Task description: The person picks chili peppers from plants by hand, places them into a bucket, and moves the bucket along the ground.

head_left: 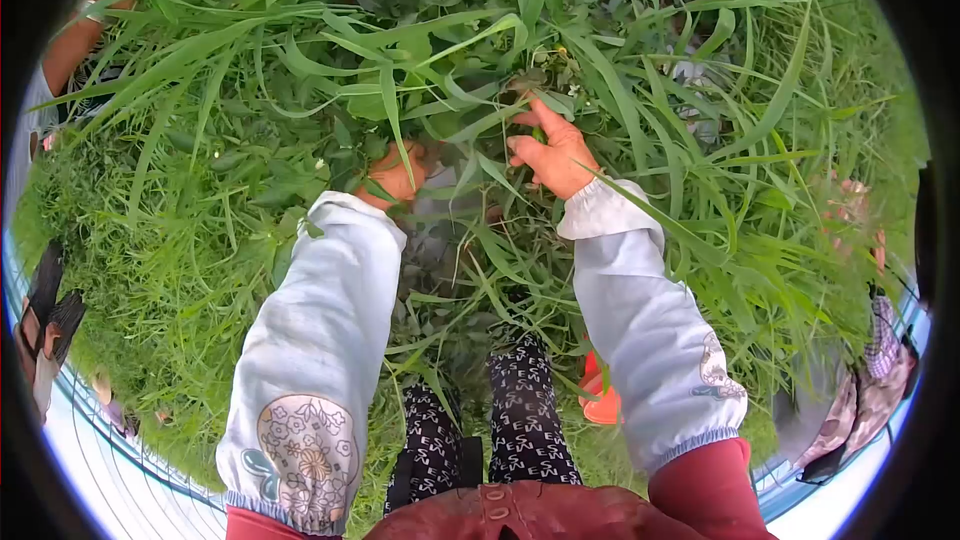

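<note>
Hand, left [398, 178]: sunk in leaves, fingers hidden; I cannot tell its grip.
Hand, right [563, 156]: thumb and forefinger narrowly parted, green showing between; I cannot tell whether it grips.
Grass blades [390, 105]: around and beyond both hands, some close against the left; too many to count.
Blade direction: mixed; one beside the left hand runs lengthwise toward the wearer, a broad one at upper left slants up rightward.
Sleeves [330, 310]: two, pale.
Trouser legs [525, 395]: two, lettered.
Orange object [602, 406]: one, near the right leg.
Another person's forearm [72, 52]: one, upper left, well apart.
</note>
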`<state>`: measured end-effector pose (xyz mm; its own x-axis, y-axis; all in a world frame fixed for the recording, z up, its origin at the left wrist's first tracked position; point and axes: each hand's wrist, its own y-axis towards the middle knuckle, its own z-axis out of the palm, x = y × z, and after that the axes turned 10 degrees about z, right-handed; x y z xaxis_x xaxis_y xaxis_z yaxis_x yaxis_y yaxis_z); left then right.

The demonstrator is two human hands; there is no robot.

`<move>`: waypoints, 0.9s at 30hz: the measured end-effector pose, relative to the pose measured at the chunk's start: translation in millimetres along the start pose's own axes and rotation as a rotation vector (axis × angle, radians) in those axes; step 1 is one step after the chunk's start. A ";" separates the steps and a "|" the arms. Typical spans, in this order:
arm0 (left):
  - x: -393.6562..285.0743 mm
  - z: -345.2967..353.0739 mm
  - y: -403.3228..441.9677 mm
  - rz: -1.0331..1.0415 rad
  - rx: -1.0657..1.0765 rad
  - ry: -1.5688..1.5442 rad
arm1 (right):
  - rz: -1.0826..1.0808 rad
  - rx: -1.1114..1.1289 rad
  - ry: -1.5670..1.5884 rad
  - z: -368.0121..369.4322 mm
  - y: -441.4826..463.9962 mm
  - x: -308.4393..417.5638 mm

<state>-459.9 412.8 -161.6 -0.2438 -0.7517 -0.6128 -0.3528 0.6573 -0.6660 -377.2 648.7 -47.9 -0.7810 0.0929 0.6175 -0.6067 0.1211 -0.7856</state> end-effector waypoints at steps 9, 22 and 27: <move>-75.4 -6.4 -4.6 -0.099 -0.404 -0.813 | 0.074 0.030 0.083 0.0 -8.3 4.1; -108.8 -23.6 -94.8 -0.499 -0.289 -0.972 | 0.214 0.163 0.500 -6.5 -79.4 -27.3; -158.3 -43.3 -138.2 -0.573 -0.143 -1.133 | 0.347 0.250 0.678 -6.8 -123.2 -12.8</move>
<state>-411.6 438.6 45.8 0.8529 -0.4124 -0.3201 -0.2625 0.1912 -0.9458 -291.4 639.2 41.2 -0.7203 0.6744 0.1622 -0.4234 -0.2423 -0.8729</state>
